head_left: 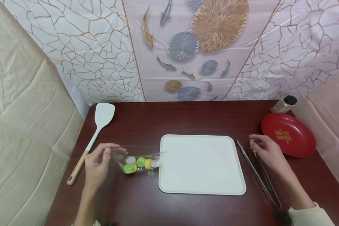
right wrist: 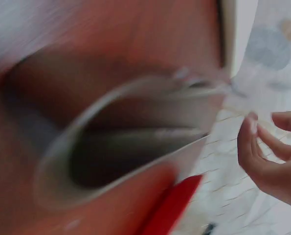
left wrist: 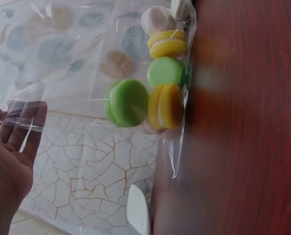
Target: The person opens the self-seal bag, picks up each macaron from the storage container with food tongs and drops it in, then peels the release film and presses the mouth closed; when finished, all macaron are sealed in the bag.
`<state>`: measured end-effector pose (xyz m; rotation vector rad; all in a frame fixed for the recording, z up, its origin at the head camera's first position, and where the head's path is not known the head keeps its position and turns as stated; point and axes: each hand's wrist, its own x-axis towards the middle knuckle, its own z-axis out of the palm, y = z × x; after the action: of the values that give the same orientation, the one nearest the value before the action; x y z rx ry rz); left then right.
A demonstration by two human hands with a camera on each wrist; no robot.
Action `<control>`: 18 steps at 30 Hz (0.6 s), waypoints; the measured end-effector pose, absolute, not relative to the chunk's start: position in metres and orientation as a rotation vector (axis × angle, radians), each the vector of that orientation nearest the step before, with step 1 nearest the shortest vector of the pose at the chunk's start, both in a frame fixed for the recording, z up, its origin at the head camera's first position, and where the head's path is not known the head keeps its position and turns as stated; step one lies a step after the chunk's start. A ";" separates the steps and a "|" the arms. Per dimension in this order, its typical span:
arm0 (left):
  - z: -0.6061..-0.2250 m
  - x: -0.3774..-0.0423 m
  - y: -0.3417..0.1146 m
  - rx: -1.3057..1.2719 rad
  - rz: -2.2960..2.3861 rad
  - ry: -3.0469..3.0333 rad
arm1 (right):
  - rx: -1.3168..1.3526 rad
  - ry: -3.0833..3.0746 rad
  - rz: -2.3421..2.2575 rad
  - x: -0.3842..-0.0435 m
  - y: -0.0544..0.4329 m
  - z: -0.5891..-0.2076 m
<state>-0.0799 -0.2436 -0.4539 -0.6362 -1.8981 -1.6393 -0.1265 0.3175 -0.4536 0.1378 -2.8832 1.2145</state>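
Note:
My left hand [head_left: 114, 150] pinches the edge of a clear plastic bag [head_left: 138, 161] lying on the dark wood table just left of the white tray [head_left: 201, 188]. The bag holds several round macaron-like pieces in green, yellow and white [left wrist: 130, 103]. In the left wrist view the fingers [left wrist: 23, 122] hold the clear film. My right hand [head_left: 255, 142] is right of the tray, directly over the tip end of the metal tongs [head_left: 254, 168] lying on the table. Its fingers [right wrist: 267, 147] are loosely curled and hold nothing. The tongs [right wrist: 135, 90] look blurred in the right wrist view.
A red plate [head_left: 288, 134] sits at the right edge, with a small black-capped bottle [head_left: 283, 104] behind it. A white spatula with a wooden handle [head_left: 93, 138] lies at the far left. Patterned sheets wall the table at the back and sides.

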 end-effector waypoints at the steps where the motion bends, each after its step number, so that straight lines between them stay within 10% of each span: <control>1: -0.454 -0.080 -0.243 -0.623 -1.648 -1.898 | 0.177 -2.835 1.182 -0.126 0.308 -0.450; 10: -0.458 -0.086 -0.243 -0.612 -1.720 -1.813 | 1.087 -2.539 1.525 -0.124 0.149 -0.431; 18: -0.457 -0.091 -0.246 -0.725 -1.823 -1.807 | 1.222 -2.314 1.569 -0.127 0.069 -0.441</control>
<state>-0.0906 -0.2464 -0.4573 -0.7251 -1.8070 -1.8228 -0.1265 0.0692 -0.4408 1.2216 -2.3136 1.5687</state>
